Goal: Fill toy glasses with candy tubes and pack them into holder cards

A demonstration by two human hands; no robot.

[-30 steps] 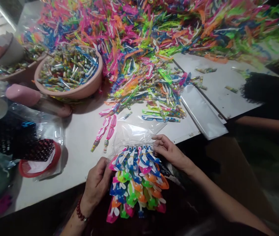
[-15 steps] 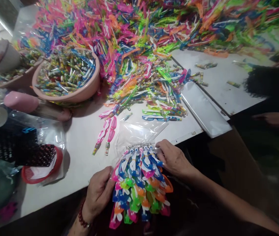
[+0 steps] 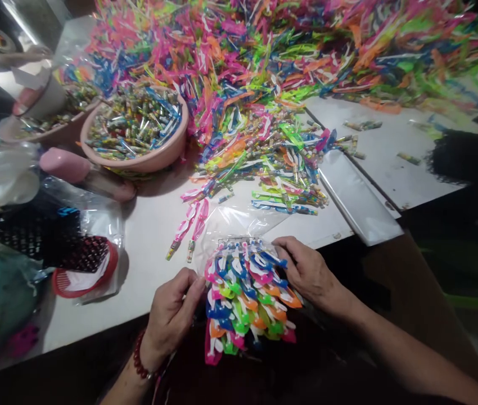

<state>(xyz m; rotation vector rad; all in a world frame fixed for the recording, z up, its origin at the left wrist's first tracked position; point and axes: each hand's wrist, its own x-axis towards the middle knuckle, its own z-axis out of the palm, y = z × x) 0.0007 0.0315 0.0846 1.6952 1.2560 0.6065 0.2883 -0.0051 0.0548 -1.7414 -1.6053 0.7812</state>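
A clear plastic bag [image 3: 239, 222] stretches between my hands at the table's front edge. In and below it hangs a thick bunch of small plastic toys [image 3: 247, 298] in blue, white, pink, green and orange, layered in rows. My left hand [image 3: 174, 309], with a red bead bracelet at the wrist, pinches the bag's left side between thumb and fingers. On the opposite side my right hand [image 3: 310, 275] is closed on the bag's edge, its fingertips partly hidden. Two pink and white toys with patterned tube ends [image 3: 199, 219] lie just beyond the bag.
A large heap of colourful plastic toys [image 3: 222, 56] covers the back of the white table. At left stand a pink basin [image 3: 138, 164] of wrapped tubes, a pink-capped bottle [image 3: 65, 164] and a red basket [image 3: 68, 287]. Flat clear bags [image 3: 361, 197] overhang the front edge.
My view has shifted, so the table things sit further right. Both hands keep hold of the bag, and the bunch hangs slightly higher in view. Another person's arm now shows at upper left.
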